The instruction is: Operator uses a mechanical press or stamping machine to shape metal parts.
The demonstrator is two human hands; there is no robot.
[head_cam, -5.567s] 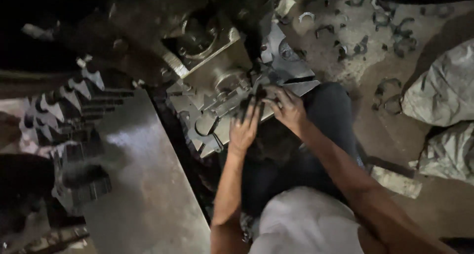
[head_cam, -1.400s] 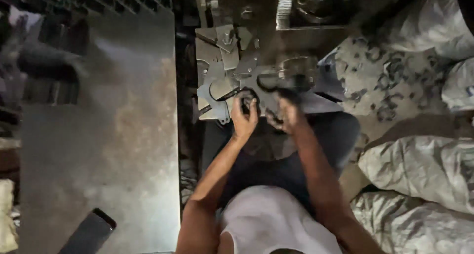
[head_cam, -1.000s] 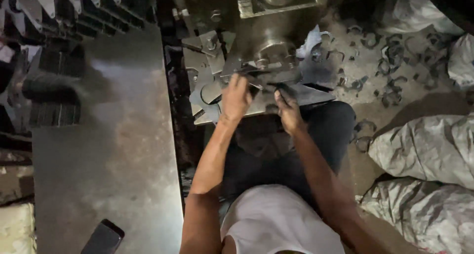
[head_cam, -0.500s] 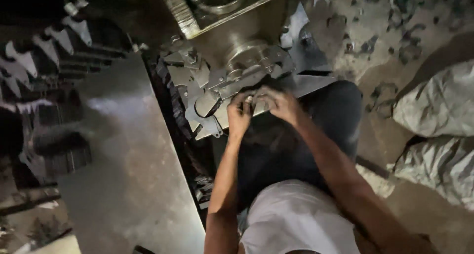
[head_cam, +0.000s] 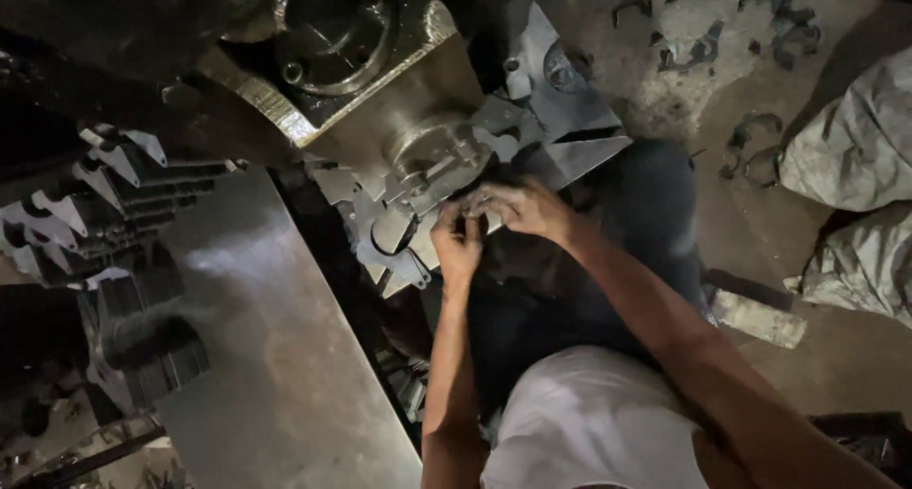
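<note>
Together, both hands, left hand (head_cam: 458, 245) and right hand (head_cam: 521, 209), each grip pinched on a flat metal blank (head_cam: 475, 225) beside the press die (head_cam: 432, 154).

I see a grey steel tabletop (head_cam: 275, 356) w/ stacked cut metal blanks (head_cam: 114, 194) at its left edge; dirt floor (head_cam: 665, 90) w/ curved scrap offcuts (head_cam: 750, 147), two sacks (head_cam: 845, 137).

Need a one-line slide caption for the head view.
Both hands, left and right, meet at a punched metal sheet beside a press die.
</note>
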